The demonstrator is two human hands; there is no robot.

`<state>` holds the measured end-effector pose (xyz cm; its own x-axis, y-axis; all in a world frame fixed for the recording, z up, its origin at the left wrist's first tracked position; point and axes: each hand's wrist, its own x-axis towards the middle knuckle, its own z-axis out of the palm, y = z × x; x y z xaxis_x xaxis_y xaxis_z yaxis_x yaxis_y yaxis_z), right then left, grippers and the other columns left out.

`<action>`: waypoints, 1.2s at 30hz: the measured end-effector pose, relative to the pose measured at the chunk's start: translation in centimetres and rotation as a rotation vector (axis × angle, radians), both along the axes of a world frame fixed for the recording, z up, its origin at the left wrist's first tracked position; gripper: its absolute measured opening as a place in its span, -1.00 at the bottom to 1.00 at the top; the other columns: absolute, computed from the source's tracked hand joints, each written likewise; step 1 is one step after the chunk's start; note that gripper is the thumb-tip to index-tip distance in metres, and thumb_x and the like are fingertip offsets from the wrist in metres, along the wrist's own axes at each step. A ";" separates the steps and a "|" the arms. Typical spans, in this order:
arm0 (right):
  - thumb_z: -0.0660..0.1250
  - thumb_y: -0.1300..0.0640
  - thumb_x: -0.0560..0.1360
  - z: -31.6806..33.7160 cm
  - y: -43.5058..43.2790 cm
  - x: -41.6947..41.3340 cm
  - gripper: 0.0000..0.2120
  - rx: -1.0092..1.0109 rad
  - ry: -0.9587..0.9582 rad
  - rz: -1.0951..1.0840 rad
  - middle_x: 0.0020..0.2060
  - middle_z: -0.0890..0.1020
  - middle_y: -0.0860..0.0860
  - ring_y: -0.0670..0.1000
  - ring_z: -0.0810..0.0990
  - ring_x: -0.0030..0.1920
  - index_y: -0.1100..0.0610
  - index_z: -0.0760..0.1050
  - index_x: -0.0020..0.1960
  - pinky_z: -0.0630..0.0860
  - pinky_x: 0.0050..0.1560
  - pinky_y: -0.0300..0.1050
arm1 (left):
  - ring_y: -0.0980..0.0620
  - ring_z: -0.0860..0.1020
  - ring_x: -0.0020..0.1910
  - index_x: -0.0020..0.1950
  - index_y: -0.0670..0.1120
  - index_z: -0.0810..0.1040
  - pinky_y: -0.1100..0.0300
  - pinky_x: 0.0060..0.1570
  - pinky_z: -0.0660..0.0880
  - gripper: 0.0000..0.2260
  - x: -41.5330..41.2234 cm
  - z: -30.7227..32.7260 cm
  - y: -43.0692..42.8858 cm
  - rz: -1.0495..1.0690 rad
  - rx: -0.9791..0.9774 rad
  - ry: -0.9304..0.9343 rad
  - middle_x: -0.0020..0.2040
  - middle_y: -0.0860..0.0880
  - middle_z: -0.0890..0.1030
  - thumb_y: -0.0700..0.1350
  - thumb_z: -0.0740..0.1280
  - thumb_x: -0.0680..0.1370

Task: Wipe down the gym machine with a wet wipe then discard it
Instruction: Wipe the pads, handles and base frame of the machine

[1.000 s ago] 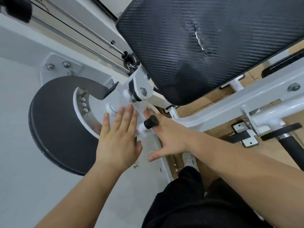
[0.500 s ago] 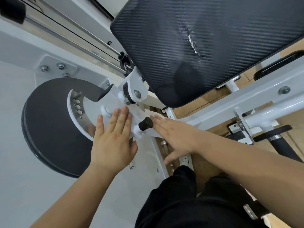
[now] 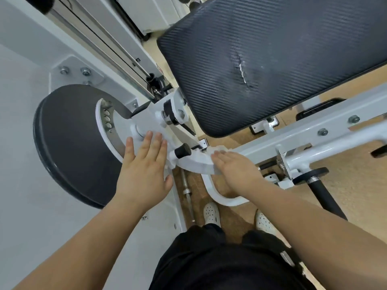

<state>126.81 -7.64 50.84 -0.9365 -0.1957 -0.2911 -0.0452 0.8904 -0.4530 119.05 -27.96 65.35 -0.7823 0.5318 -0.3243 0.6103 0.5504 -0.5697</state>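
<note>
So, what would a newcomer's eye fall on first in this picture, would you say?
Probably the big black padded seat at upper right, with a pale tear in its middle. Next, the hands at centre: the left hand lies flat on the white pivot plate, and the right hand presses a white wet wipe onto the curved white frame. A dark round disc fills the left.

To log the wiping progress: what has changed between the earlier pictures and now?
The right hand slid the wet wipe rightward along the curved white plate, away from the black knob. The left hand stayed pressed flat on the same plate, left of the knob.
</note>
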 end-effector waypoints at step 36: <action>0.17 -0.13 0.65 14.3 -8.8 -13.5 -0.23 0.352 0.408 0.218 0.57 0.23 0.29 0.27 0.17 0.58 0.36 0.04 0.62 0.06 0.61 0.14 | -0.23 0.53 0.36 0.31 -0.23 0.61 -0.28 0.44 0.23 -0.65 -4.3 6.1 -7.3 -0.106 0.609 0.335 0.27 -0.19 0.64 -0.12 0.26 0.59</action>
